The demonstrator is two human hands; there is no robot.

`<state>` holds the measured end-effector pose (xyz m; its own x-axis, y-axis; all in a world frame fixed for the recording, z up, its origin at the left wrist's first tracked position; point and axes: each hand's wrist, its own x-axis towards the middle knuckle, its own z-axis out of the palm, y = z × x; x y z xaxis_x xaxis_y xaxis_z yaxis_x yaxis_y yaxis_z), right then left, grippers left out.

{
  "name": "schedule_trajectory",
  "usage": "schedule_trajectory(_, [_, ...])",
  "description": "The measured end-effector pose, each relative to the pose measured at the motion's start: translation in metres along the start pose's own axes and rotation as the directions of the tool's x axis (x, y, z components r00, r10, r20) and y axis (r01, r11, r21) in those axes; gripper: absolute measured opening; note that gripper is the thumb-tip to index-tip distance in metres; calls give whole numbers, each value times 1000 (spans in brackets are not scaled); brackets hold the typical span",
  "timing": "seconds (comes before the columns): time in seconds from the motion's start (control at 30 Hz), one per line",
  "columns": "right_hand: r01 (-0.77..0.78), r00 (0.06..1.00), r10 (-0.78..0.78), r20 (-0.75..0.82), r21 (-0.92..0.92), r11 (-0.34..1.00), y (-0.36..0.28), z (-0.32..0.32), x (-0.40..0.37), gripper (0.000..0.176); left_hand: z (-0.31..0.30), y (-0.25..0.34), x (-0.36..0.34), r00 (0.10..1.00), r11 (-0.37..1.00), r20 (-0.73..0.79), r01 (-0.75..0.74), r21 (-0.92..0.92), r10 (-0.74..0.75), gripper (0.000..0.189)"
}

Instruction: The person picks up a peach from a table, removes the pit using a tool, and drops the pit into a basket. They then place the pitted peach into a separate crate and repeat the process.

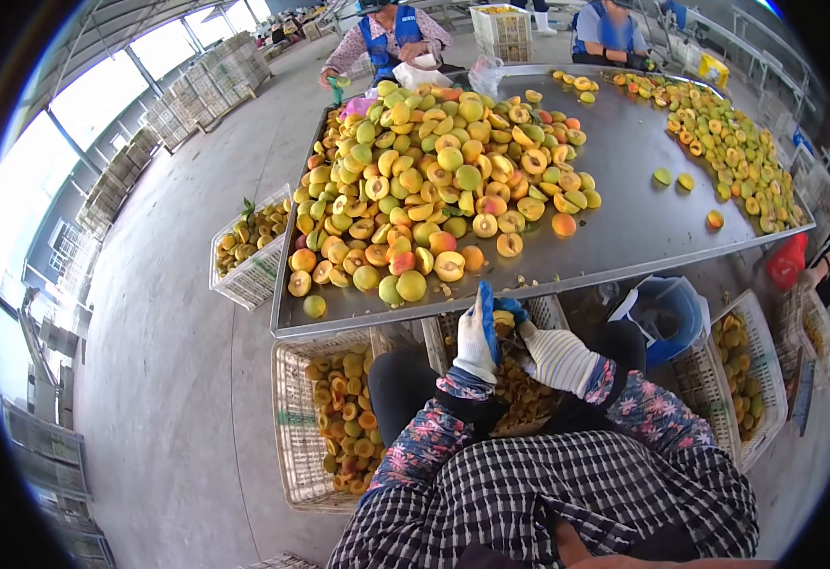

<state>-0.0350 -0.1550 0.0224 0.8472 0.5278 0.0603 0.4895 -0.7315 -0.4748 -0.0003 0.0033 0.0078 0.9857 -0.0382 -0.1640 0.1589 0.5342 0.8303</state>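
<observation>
Both my hands, in white knit gloves with blue fingertips, meet over my lap at the near edge of the metal table. My left hand is closed around a yellow peach piece. My right hand is closed too, its fingers against the same peach; whatever else it grips is hidden. Beneath my hands a crate holds orange-brown peach scraps. Before me on the table rises a heap of yellow-green peaches, many halved, some with pits showing.
More peach halves lie along the table's right side. Crates of fruit stand at left, far left and right. A blue bucket is beside my right knee. Two people in blue vests sit across the table.
</observation>
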Motion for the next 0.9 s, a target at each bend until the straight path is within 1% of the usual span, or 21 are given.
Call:
schedule_trajectory(0.03, [5, 999, -3, 42, -37, 999, -2, -5, 1, 42, -5, -3, 5, 998, 999, 45, 39, -32, -38, 56])
schedule_trajectory(0.07, [-115, 985, 114, 129, 0, 993, -2, 0, 5, 41, -14, -9, 13, 993, 994, 89, 86, -64, -80, 54])
schedule_trajectory(0.1, [-25, 999, 17, 46, 177, 984, -1, 6, 6, 39, -13, -6, 12, 983, 985, 129, 146, -95, -134, 53])
schedule_trajectory(0.13, [64, 997, -49, -51, 349, 935, -1, 14, 4, 38, -10, -7, 10, 989, 981, 109, 114, -157, -97, 54])
schedule_trajectory(0.17, [164, 981, -90, -170, 497, 852, -2, 20, 2, 37, -6, -5, 7, 993, 979, 106, 70, -193, -50, 55])
schedule_trajectory(0.23, [187, 980, -93, -177, 639, 746, -8, 17, 4, 32, -1, 2, 3, 996, 975, 79, 67, -213, -51, 55])
schedule_trajectory(0.27, [141, 989, -72, -127, 708, 692, -4, 23, 6, 29, 2, 5, -1, 996, 975, 60, 78, -207, -67, 55])
schedule_trajectory(0.37, [-1, 1000, 0, 1, 812, 584, -1, 25, 1, 28, 9, 12, -6, 998, 980, 21, 67, -189, -65, 54])
schedule_trajectory(0.4, [-363, 932, 144, 334, 833, 417, -19, -8, -3, 28, 11, 13, -7, 999, 982, 14, 50, -182, -48, 54])
schedule_trajectory(0.5, [-493, 870, 64, 490, 867, 72, -18, -10, -5, 28, 11, 11, -8, 1000, 981, 26, 15, -194, -10, 54])
schedule_trajectory(0.53, [-482, 876, 40, 480, 873, 77, -17, -10, -5, 28, 9, 11, -7, 999, 979, 33, 6, -203, 1, 55])
schedule_trajectory(0.6, [-460, 886, -10, 463, 883, 89, -14, -9, -6, 29, 5, 11, -3, 992, 973, 68, 121, -198, -110, 54])
schedule_trajectory(0.63, [-87, 996, 17, 88, 895, 438, -6, 10, -1, 29, 3, 11, -1, 982, 965, 85, 182, -192, -168, 54])
schedule_trajectory(0.67, [262, 955, -94, -283, 646, 716, 7, 42, 10, 30, 1, 9, 1, 974, 961, 118, 214, -174, -196, 52])
schedule_trajectory(0.73, [174, 981, -47, -189, 738, 652, 7, 45, 6, 32, -2, 6, 6, 950, 952, 186, 276, -133, -249, 48])
schedule_trajectory(0.77, [126, 990, -24, -142, 777, 617, 7, 46, 4, 33, -4, 3, 8, 946, 942, 186, 296, -156, -266, 48])
schedule_trajectory(0.8, [-179, 984, 98, 150, 855, 487, -8, 13, -5, 32, -6, -1, 9, 941, 931, 186, 316, -182, -283, 47])
schedule_trajectory(0.83, [-474, 881, 168, 443, 823, 313, -15, -5, -10, 32, -8, -4, 9, 935, 918, 184, 338, -207, -303, 46])
schedule_trajectory(0.87, [-453, 891, 43, 451, 886, 93, -10, -5, -12, 30, -7, -5, 7, 942, 908, 170, 327, -263, -290, 46])
schedule_trajectory(0.9, [-481, 876, 58, 479, 876, 22, -10, -5, -14, 30, -4, -7, 6, 949, 895, 155, 312, -320, -275, 46])
